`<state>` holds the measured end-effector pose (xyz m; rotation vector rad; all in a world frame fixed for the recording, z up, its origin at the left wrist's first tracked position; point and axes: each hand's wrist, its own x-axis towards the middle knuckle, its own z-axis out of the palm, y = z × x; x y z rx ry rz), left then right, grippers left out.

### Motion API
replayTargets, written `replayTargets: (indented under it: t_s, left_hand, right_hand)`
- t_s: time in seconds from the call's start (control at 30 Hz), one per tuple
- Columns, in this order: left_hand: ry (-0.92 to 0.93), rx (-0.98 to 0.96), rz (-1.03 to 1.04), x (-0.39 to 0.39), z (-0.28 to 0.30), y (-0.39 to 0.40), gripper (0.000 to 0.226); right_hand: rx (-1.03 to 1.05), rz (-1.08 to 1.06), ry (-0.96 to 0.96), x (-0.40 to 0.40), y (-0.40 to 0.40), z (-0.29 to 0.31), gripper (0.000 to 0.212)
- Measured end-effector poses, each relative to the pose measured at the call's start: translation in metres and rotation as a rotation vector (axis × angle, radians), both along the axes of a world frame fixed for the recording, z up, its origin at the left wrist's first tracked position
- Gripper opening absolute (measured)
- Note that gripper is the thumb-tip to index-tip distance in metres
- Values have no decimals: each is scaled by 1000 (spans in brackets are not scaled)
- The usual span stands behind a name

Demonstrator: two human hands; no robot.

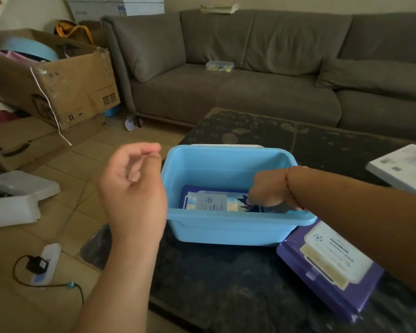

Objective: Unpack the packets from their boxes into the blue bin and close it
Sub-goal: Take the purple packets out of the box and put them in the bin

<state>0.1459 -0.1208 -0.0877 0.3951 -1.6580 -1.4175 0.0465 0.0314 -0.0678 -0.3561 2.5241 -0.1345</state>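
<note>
- Grey sofa behind the dark worktop
- Torn cardboard box on the left
- White power strip on the tiled floor
- Small clear case on a sofa cushion

The blue bin is smooth moulded plastic with a soft sheen. The packet inside it and the purple packet beside it look like glossy plastic film with paler printed labels. The tabletop is dark, mottled and worn. The sofa is matt grey-brown cloth. The cardboard box is rough, creased brown board. Floor tiles look smooth, faintly shiny.
</note>
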Motion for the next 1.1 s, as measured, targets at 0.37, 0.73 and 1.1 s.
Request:
replayTargets:
  t_s: [0.37, 0.73, 1.1]
  left_hand:
    - [244, -692, -432, 32, -33, 76, 12]
    - [-394, -1240, -1024, 37, -78, 100, 44]
    - [-154, -1111, -820, 14, -74, 153, 37]
  right_hand:
    - [-909, -73, 863, 113, 135, -30, 11]
    - [-317, 186, 895, 132, 188, -123, 29]
    - [-964, -458, 744, 111, 195, -90, 34]
